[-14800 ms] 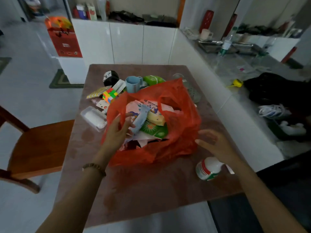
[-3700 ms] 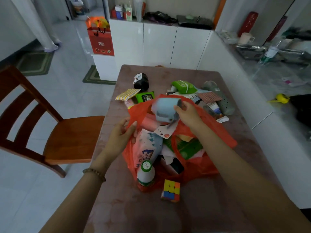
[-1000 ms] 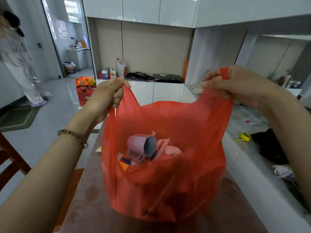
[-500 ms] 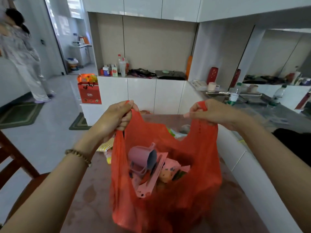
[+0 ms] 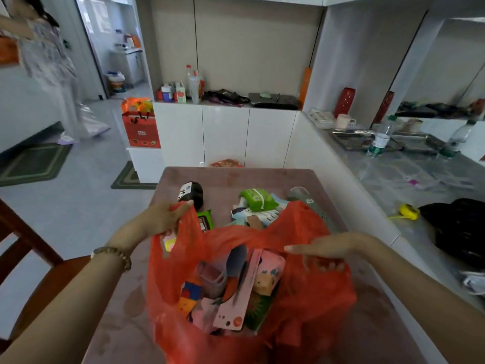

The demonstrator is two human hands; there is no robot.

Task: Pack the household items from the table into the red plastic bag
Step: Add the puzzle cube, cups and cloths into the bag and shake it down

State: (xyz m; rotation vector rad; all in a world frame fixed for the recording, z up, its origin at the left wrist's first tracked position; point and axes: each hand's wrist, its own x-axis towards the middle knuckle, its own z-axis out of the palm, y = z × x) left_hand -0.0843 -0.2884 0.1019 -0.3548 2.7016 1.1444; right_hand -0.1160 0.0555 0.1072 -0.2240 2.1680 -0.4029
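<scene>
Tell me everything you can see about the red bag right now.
The red bag is thin, translucent, crinkled plastic, standing open-mouthed on the table. The left hand pinches its left rim up; the right hand grips the right rim, fingers showing through the film. Inside lie packets, a flat pink card and colourful small items, loosely piled.

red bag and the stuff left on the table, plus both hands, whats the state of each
red plastic bag: mouth open, resting on the table, partly filled
left hand: gripping the bag's left rim
right hand: fingers curled over the right rim
green wipes pack: still on the table behind the bag, unpacked
black bottle: lying on its side, unpacked
table: still holds items
</scene>
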